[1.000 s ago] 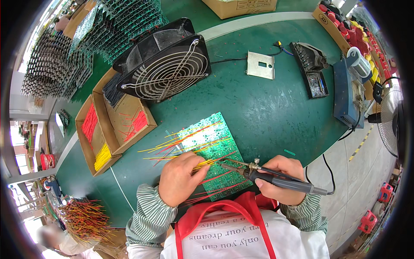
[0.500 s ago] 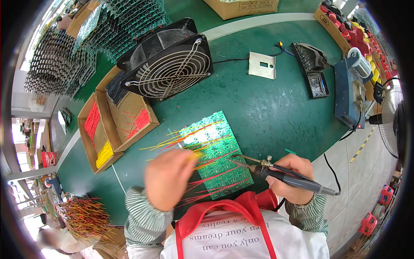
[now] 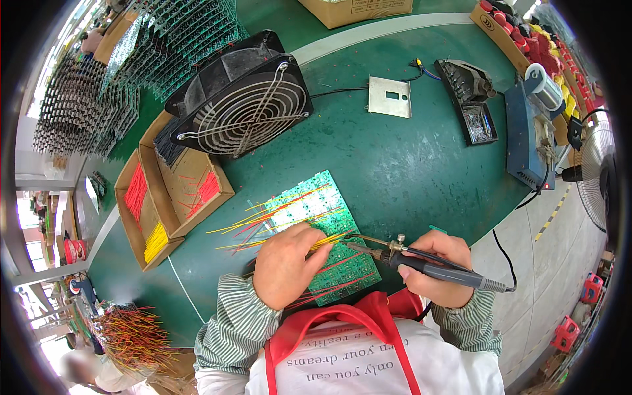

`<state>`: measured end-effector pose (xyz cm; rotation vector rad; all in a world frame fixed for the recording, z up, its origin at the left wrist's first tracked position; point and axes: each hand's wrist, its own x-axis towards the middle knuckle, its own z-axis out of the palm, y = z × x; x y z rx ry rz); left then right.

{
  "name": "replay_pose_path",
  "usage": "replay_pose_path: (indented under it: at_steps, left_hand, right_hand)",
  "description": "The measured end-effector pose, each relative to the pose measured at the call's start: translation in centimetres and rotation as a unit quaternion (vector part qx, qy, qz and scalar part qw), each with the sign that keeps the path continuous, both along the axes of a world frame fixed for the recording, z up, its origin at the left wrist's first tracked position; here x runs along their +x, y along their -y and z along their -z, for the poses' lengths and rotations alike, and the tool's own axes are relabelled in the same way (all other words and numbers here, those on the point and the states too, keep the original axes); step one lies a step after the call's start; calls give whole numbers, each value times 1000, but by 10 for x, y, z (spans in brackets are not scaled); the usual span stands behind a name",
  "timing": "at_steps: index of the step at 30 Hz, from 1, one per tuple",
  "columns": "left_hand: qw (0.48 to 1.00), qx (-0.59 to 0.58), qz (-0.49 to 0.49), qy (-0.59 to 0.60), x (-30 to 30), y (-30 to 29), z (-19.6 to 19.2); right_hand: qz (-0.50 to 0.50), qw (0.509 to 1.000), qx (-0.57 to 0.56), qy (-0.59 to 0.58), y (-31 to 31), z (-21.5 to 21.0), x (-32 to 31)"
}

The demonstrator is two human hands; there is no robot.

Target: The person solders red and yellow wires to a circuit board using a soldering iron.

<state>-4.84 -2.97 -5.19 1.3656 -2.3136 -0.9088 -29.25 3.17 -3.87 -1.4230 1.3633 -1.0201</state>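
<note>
Two bare hands were positioned over one green circuit board (image 3: pixel 359 267), which lay on the green table (image 3: pixel 421 164) directly in front of the person, slightly off square. The left hand (image 3: pixel 289 266) was closed at thumb and fingertips, pinching yellow wires (image 3: pixel 334 239) near their ends; the short free length presumably steadied those ends over the board. The number of strands gripped could not be told. The right hand (image 3: pixel 438 263) was wrapped around the handle of a soldering iron (image 3: pixel 434 272), with the tip directed leftward at the wire ends. A thin metal tube (image 3: pixel 372 239) ran alongside the tip, an arrangement likely intended to deliver solder to the same point. Contact between tip and board could not be confirmed.

Further red and yellow strands (image 3: pixel 253 220) extended leftward past the board's edge, which probably left the right side unobstructed for the iron. A divided cardboard tray (image 3: pixel 172 224) stood on the left, holding loose wires sorted by colour, seemingly within the left hand's reach. A black fan (image 3: pixel 245 120) stood near the tray, perhaps to move fumes. A blue unit (image 3: pixel 525 135) with a solder spool (image 3: pixel 546 90) stood at the right, on the iron's side.
</note>
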Motion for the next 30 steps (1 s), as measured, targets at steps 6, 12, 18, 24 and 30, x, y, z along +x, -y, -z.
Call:
replay_pose_path:
  at_steps: [6,12,18,24,30]
  left_hand:
    - [1000,8,-1,4,0,1,-2]
    - [999,-20,-42,17,15,7,-16]
    - [977,-158,-126,67,20,13,-30]
    - [999,-41,11,16,-16,-1,-6]
    - [1000,-25,4,4,-25,0,3]
  right_hand:
    - [-2,1000,-2,3,1,-1,-1]
    - [26,999,-13,-19,-4,-5,-9]
    - [23,999,-3,-39,-8,-6,-15]
    - [50,999,4,-13,-11,-8,-17]
    - [52,998,19,-2,-11,-7,-17]
